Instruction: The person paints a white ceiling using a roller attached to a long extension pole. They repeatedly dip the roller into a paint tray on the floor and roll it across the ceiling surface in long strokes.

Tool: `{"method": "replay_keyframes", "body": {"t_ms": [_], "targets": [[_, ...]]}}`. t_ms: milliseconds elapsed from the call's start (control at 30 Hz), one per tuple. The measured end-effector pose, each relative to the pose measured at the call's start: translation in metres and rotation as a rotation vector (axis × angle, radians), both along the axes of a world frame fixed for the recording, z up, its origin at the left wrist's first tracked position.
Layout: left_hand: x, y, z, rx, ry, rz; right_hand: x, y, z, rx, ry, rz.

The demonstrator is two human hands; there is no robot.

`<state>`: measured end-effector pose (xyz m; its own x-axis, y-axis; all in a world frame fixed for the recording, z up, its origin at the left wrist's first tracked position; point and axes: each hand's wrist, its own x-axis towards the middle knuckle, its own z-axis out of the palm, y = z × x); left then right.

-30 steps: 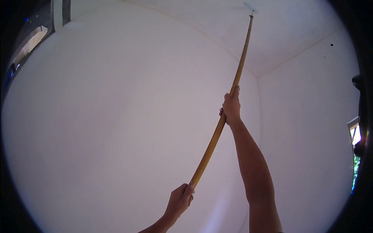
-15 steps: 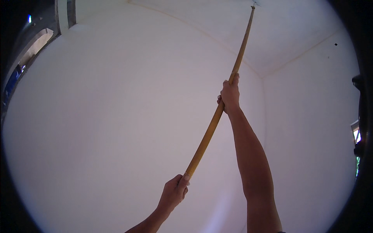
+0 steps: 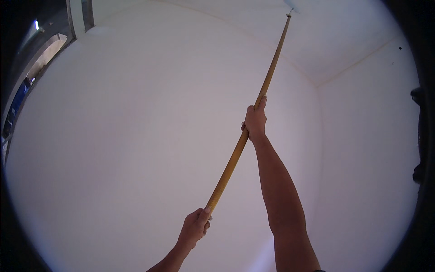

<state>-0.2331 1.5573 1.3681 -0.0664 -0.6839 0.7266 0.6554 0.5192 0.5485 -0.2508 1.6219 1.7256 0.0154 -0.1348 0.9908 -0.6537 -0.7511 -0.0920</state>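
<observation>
A long yellow-brown pole (image 3: 230,169) slants up and to the right, away from me. Its thin far end carries a bent metal rod and a pale paint roller (image 3: 292,6) against the ceiling; that end is small and partly cut by the top edge. My left hand (image 3: 195,226) is closed round the pole's lower end. Higher up, my right hand (image 3: 256,121) grips the shaft from the right, its arm stretched upward.
A plain whitish wall (image 3: 136,136) fills the left and middle. The pale ceiling (image 3: 335,31) meets it and a right-hand wall (image 3: 367,149) in a corner. An opening with a ledge (image 3: 47,54) shows at upper left, with something blue (image 3: 18,102) beyond.
Both hands and the pole have shifted left and slightly down in the picture. More of the roller end shows. The view has also turned a little; both grips are unchanged.
</observation>
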Motion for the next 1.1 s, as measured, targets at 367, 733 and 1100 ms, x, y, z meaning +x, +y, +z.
{"method": "replay_keyframes", "body": {"t_ms": [367, 733, 1100], "targets": [[0.013, 0.032, 0.002, 0.035, -0.021, -0.062, 0.007, 0.01, 0.008, 0.041, -0.034, -0.04], [0.012, 0.06, 0.01, 0.063, -0.041, -0.173, -0.001, 0.017, 0.015, 0.131, -0.071, -0.073], [0.023, 0.061, 0.005, 0.069, -0.047, -0.216, -0.003, 0.007, 0.019, 0.086, -0.094, -0.133]]}}
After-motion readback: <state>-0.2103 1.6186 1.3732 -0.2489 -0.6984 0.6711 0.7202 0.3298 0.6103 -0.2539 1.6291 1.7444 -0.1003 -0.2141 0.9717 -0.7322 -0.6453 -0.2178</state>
